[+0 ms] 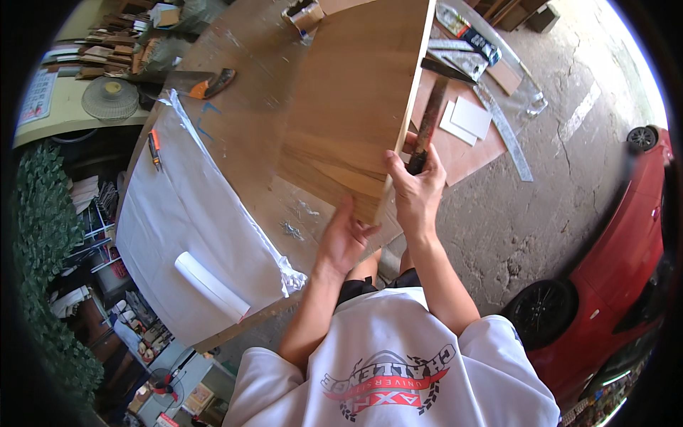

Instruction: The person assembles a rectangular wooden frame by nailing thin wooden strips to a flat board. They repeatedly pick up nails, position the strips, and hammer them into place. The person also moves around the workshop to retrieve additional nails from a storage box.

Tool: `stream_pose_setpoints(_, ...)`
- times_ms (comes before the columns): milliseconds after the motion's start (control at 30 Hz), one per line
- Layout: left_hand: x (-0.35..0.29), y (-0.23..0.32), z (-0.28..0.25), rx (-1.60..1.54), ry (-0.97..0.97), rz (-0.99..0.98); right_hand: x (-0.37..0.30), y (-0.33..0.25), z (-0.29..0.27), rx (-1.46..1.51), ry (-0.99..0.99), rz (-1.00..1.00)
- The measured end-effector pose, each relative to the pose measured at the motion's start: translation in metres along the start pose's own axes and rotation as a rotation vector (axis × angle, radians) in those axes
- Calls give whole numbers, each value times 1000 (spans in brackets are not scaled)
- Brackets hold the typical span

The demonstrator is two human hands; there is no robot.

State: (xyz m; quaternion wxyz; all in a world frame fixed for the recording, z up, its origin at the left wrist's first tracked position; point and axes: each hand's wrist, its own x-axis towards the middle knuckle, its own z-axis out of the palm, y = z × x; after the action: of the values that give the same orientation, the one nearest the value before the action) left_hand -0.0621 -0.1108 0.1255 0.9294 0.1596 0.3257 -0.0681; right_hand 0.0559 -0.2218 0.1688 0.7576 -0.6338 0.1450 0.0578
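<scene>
Wood-grained panel (356,99) stands tilted on edge on the counter (242,121), its near corner steadied by the left hand (345,238), fingers spread loosely against it, while the right hand (416,188) grips a hammer (430,117) raised beside the panel's edge.

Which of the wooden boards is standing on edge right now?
The large plywood panel held between the left hand and right hand; the thin reddish board beyond it lies flat.
</scene>
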Motion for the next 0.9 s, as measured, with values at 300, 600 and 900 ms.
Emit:
stream_pose_setpoints(300,-23,-34,87,442,-343,-133,20,-144,-5,-594,-307,-280)
stream_pose_setpoints(600,-59,165,148,1769,119,1854,78,-214,38,-928,-757,-584)
stream_pose_setpoints(900,-6,217,148,2199,-186,1659,89,-195,63,-1030,-957,-585)
